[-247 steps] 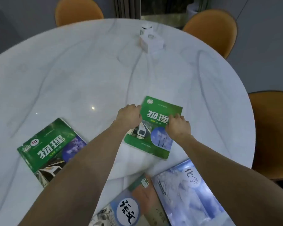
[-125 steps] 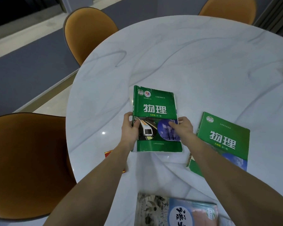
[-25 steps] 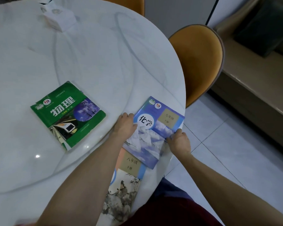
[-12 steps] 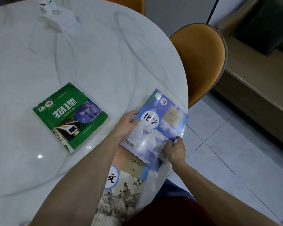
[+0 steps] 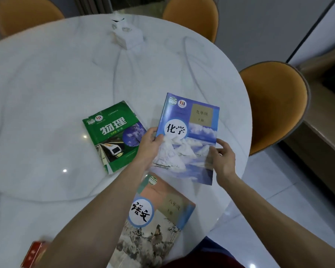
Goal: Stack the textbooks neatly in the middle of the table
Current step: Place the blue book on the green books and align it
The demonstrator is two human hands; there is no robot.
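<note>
Head view: the left hand [image 5: 150, 145] grips the left edge of the blue book [image 5: 188, 138], thumb on its cover, and the right hand [image 5: 223, 157] pinches its right edge. The book is tilted, held over the near right part of the round table [image 5: 46, 84]. Just to its left a green book [image 5: 114, 136] lies flat on the table. Another book [image 5: 155, 219] with an ink-painting cover lies at the near edge, partly under the left forearm. A white box [image 5: 127, 34] sits far across.

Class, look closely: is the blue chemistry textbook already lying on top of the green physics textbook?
No: the blue chemistry textbook, held by the left hand and right hand, sits beside the green physics textbook.
</note>
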